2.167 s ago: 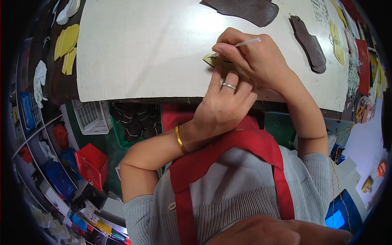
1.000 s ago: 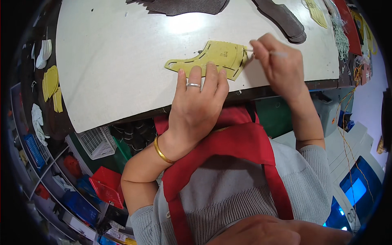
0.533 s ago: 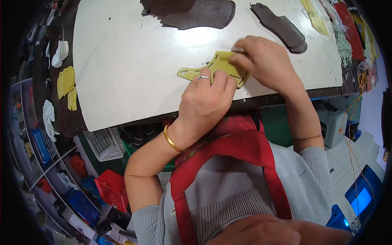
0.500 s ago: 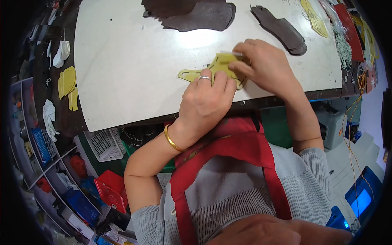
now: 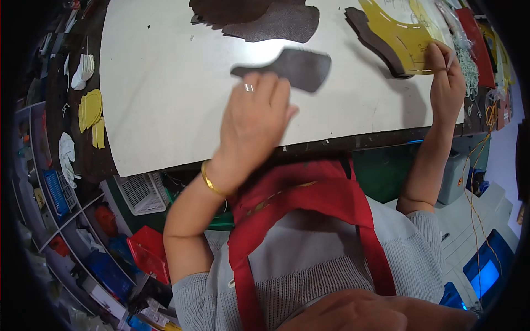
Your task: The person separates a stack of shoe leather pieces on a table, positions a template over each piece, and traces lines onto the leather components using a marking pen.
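Head view looked down on a pale table (image 5: 165,99) with the person's two forearms reaching up onto it. The left hand (image 5: 251,124), a ring on one finger and a gold bangle (image 5: 208,181) at the wrist, lay flat with its fingers (image 5: 268,88) close together and stretched out, their tips touching the near edge of a small dark brown leather piece (image 5: 295,66) lying on the table. That hand gripped nothing. The right hand (image 5: 447,83) sat far to the right near the table's edge, its fingers pinched on a thin pale pen (image 5: 451,59) and resting against the lower edge of a yellow card pattern (image 5: 400,36). The pattern lay on top of a second dark leather piece (image 5: 372,41), whose edge showed along its left side. A larger dark leather sheet (image 5: 265,19) lay at the far side of the table, apart from the small piece. Yellow cut shapes (image 5: 90,110) sat off the table's left edge, and a red apron strap (image 5: 298,193) crossed the grey jumper below.
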{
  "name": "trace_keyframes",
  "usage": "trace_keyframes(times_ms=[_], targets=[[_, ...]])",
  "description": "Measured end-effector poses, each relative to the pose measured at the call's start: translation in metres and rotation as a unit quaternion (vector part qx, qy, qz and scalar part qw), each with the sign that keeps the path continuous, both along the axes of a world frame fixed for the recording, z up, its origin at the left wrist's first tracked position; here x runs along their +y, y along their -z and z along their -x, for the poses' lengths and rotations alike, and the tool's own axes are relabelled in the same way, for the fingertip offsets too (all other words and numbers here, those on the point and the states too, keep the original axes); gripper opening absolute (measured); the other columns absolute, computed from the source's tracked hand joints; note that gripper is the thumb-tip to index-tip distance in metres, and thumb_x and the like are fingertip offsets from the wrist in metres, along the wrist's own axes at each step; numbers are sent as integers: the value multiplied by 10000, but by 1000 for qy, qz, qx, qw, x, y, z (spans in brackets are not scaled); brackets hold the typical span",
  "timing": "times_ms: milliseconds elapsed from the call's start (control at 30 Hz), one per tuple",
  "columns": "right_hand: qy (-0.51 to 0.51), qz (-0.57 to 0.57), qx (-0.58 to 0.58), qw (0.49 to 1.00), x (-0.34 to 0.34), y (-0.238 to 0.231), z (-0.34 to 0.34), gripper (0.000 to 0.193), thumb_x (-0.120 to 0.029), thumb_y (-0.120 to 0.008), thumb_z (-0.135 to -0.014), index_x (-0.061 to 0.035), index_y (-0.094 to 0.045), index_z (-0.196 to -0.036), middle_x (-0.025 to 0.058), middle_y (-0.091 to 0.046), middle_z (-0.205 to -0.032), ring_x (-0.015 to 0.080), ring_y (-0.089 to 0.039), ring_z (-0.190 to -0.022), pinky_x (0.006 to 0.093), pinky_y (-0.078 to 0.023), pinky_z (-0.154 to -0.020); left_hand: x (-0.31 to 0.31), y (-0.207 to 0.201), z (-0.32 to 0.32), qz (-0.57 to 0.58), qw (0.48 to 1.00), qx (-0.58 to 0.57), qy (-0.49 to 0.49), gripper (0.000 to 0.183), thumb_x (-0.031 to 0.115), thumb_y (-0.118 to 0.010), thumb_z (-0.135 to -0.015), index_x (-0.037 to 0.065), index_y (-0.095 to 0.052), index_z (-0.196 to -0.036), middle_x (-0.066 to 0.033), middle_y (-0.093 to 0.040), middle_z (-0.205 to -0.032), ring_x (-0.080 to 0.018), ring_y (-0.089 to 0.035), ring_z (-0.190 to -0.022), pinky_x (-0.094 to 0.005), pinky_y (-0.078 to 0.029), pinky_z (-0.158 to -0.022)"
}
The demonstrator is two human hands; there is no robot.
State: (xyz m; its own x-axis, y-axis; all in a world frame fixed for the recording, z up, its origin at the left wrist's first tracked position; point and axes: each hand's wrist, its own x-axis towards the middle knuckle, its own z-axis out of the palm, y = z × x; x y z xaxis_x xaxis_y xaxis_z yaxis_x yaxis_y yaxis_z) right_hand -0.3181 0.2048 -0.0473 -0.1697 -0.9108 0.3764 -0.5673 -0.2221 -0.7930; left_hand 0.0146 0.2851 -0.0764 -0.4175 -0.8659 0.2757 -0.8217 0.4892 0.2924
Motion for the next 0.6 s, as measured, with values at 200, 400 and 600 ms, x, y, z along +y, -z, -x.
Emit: trace_keyframes(times_ms=[200, 400, 600], targets=[[-248, -207, -43, 945, 20, 13, -83, 266, -235, -636, -1017, 10, -704, -1095, 51, -714, -882, 86, -633, -789, 250, -514, -729, 53, 5, 5, 23, 996, 86, 16, 571, 192, -837, -724, 10, -627, -1223, -153, -599, -1184, -355, -588, -1101, -441, -498, -963], [-306, -225, 67, 923, 23, 22, -117, 247, -229, -635, -994, -5, -702, -1075, 137, -712, -813, 200, -679, -714, 310, -527, -693, 61, 9, 7, -17, 997, 65, -32, 625, 218, -827, -744, -59, -612, -1261, -207, -591, -1266, -410, -544, -1221, -475, -477, -1036], [-286, -190, 159, 926, 28, 23, -125, 228, -232, -657, -971, -35, -705, -1073, 151, -718, -829, 273, -707, -730, 342, -530, -676, 63, 14, 5, -16, 997, 76, -29, 647, 225, -835, -726, -109, -616, -1234, -241, -595, -1270, -432, -534, -1243, -483, -469, -1057]])
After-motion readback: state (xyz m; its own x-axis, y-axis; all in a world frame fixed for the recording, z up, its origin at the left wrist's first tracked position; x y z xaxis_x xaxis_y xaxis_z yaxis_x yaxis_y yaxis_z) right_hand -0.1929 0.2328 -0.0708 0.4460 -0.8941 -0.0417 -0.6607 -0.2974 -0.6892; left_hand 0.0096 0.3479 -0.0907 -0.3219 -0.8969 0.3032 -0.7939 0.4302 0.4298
